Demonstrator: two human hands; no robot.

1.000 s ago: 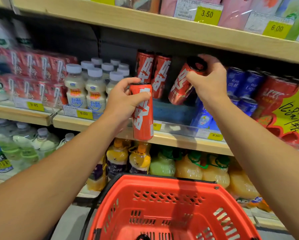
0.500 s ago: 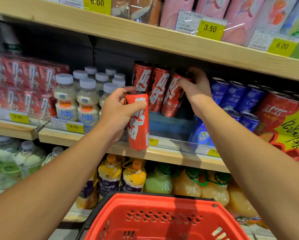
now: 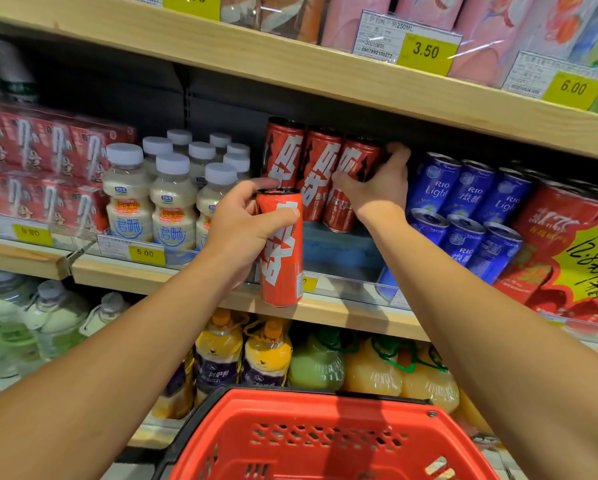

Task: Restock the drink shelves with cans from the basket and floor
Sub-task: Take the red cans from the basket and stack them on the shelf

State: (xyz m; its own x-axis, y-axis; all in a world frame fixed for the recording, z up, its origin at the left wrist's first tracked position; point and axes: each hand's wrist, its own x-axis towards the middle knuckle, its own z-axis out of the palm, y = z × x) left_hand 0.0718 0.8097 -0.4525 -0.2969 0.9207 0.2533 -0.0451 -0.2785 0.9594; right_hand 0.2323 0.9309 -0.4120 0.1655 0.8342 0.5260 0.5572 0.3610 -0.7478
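My left hand (image 3: 242, 226) grips a tall red can (image 3: 281, 258) upright in front of the middle shelf's edge (image 3: 193, 282). My right hand (image 3: 377, 188) reaches deeper into that shelf, fingers curled round a second red can (image 3: 351, 168), which stands almost upright as the third in a row. Two matching red cans (image 3: 301, 164) stand to its left on a blue case (image 3: 339, 247). The red basket (image 3: 325, 441) sits below my arms; its contents are out of view.
White milk bottles (image 3: 159, 192) and red cartons (image 3: 41, 168) fill the shelf's left part. Blue cans (image 3: 470, 209) and red packs with a yellow price sign (image 3: 588, 258) fill the right. The upper shelf board (image 3: 290, 67) hangs close above the cans. Juice bottles (image 3: 266, 355) line the shelf below.
My right hand has carried its can from a tilted pose in front of the row back into line beside the two standing cans. My left hand has kept its can still.
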